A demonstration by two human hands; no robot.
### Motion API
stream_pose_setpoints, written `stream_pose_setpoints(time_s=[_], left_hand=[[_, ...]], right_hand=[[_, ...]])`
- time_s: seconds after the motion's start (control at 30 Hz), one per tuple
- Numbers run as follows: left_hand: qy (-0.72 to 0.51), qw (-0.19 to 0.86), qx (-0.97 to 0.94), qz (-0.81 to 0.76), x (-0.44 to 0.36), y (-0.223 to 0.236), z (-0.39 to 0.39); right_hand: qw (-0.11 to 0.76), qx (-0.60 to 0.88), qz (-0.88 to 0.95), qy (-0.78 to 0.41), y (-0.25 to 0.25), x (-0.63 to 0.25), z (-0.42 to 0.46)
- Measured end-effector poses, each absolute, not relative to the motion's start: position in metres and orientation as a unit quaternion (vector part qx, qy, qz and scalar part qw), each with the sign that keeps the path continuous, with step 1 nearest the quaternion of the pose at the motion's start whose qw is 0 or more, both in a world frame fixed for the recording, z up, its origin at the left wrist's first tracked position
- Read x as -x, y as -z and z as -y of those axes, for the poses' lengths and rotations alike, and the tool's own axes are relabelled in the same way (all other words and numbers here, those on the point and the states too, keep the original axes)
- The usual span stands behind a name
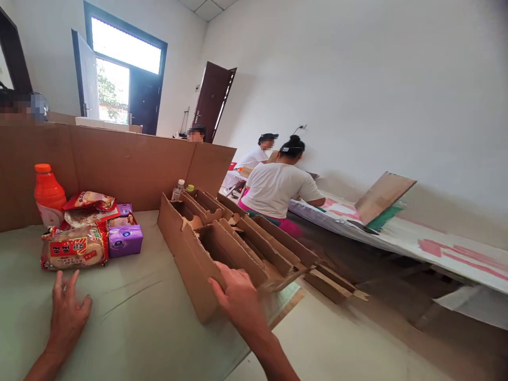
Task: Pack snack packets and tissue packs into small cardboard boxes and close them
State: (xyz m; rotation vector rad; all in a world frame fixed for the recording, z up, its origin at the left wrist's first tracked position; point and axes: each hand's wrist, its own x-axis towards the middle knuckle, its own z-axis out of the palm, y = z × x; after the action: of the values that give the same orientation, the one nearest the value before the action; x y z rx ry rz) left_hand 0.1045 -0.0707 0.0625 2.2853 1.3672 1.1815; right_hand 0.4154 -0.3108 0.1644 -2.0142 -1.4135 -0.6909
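Note:
My left hand (68,312) lies flat on the pale green cloth (130,317) with its fingers spread and holds nothing. My right hand (238,296) reaches to the near end of a row of open cardboard boxes (222,241); its fingers curl over the edge of the nearest box (202,275). The boxes stand side by side along the right edge of the cloth.
At the left stand an orange drink bottle (48,196), snack packets (75,246) and a purple pack (125,239). A tall cardboard screen (119,164) runs behind. Small bottles (178,189) stand by the boxes. Other people sit beyond at a low table (397,238); flat cardboard (383,196) leans there.

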Motion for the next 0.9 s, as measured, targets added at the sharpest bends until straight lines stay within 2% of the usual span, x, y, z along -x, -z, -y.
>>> stream_pose_setpoints(time_s=[0.2,0.33,0.43,0.53,0.63,0.77,0.9], left_hand=[[-0.411,0.168,-0.76,-0.476,-0.068,-0.086,0.123],[-0.403,0.294,-0.718,-0.485,-0.024,-0.118,0.181],[-0.418,0.385,-0.684,-0.457,-0.007,-0.133,0.216],[-0.39,0.426,-0.67,-0.467,0.004,-0.132,0.235],[-0.359,0.429,-0.677,-0.479,0.013,-0.119,0.244],[-0.333,0.398,-0.689,-0.506,0.012,-0.094,0.244],[-0.336,0.346,-0.682,-0.549,0.002,-0.08,0.212]], right_hand=[[0.382,0.585,0.703,0.129,-0.187,-0.368,0.322],[0.414,0.487,0.768,0.044,-0.198,-0.336,0.313],[0.443,0.456,0.772,0.014,-0.185,-0.33,0.307],[0.545,0.456,0.701,-0.058,-0.157,-0.338,0.31],[0.627,0.527,0.55,-0.162,-0.117,-0.345,0.318],[0.576,0.617,0.428,-0.323,-0.069,-0.327,0.316],[0.564,0.61,0.392,-0.396,-0.063,-0.295,0.296]])
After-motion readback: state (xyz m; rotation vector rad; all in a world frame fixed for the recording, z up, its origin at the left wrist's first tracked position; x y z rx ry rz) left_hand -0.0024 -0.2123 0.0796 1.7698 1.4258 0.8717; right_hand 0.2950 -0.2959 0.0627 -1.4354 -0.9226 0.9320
